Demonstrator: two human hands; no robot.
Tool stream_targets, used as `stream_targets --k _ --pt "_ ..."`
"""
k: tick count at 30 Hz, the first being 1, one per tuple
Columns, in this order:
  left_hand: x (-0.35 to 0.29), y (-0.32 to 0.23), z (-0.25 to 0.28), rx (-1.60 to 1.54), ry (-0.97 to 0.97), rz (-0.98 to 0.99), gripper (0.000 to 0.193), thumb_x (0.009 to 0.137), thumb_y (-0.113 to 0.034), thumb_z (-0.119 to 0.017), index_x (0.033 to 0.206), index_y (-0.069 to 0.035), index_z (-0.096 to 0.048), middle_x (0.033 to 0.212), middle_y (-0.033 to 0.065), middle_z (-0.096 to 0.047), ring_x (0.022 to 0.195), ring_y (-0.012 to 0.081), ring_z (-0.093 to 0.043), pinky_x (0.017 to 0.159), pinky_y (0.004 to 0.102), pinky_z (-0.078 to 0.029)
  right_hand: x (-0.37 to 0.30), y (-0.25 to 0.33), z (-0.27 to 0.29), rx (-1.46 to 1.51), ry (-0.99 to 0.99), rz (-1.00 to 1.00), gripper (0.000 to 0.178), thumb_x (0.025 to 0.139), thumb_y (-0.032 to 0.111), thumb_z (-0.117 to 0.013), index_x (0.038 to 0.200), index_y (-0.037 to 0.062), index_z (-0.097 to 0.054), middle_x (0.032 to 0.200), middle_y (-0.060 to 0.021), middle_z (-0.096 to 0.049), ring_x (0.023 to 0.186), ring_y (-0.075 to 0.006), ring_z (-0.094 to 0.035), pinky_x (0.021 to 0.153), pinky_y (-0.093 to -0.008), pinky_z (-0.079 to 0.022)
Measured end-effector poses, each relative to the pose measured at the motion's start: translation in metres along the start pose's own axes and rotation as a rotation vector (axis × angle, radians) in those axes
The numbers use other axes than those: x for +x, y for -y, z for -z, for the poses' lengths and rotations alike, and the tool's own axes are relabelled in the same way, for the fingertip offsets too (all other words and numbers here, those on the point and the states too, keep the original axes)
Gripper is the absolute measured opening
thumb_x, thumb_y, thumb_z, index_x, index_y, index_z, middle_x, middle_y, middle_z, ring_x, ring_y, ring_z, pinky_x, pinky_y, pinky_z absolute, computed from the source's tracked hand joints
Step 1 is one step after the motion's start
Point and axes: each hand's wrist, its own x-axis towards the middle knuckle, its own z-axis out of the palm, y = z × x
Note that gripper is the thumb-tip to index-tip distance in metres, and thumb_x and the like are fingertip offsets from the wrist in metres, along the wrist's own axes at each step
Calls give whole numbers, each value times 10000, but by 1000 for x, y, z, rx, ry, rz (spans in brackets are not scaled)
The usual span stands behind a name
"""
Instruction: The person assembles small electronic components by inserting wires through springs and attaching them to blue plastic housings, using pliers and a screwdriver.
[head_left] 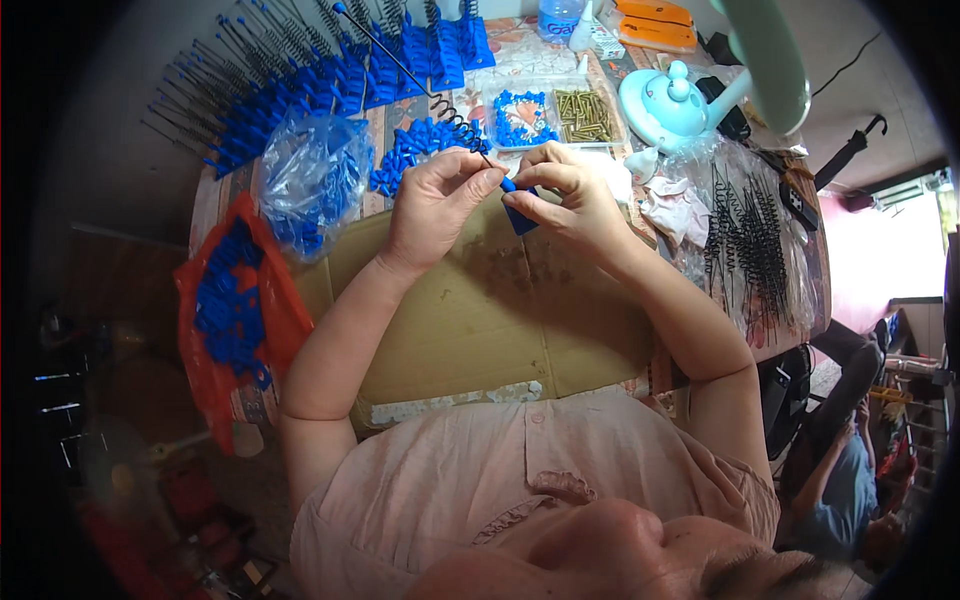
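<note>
Over the cardboard sheet (450, 310), both my hands meet at a small blue plastic piece (521, 216) with a flat base. My left hand (440, 200) pinches the lower end of a black coiled wire spring (445, 108), which slants up to the left and ends in a blue tip. My right hand (575, 195) is closed on the blue piece, thumb and fingers pressing its sides. The spring's end reaches the blue piece's neck; my fingers partly hide the joint. Just beyond my hands lies a heap of small blue parts (425, 140).
Rows of blue bases with springs (330, 75) fill the far left. A clear divided box (557, 92) holds blue parts and brass screws. At right are a light-blue lamp (665, 105) and black springs (750, 240); at left, a clear bag (315, 180) and red bag (285, 310).
</note>
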Motion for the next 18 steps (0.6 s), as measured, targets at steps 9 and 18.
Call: stream_targets --k 9,18 --pt "27 -16 -24 -98 68 14 115 922 -105 -631 1000 -32 -674 910 -10 -638 815 49 -535 753 212 -441 1 -1 27 -18 -166 130 149 764 151 -763 858 52 -702 798 -93 -626 792 -239 -596 695 -351 -476" --pt "45 -8 -31 -130 64 -6 105 914 -80 -640 980 -4 -670 898 8 -644 842 62 -565 798 234 -467 8 -3 40 5 -190 130 155 775 165 -757 856 43 -707 746 -97 -622 734 -234 -591 634 -351 -471"
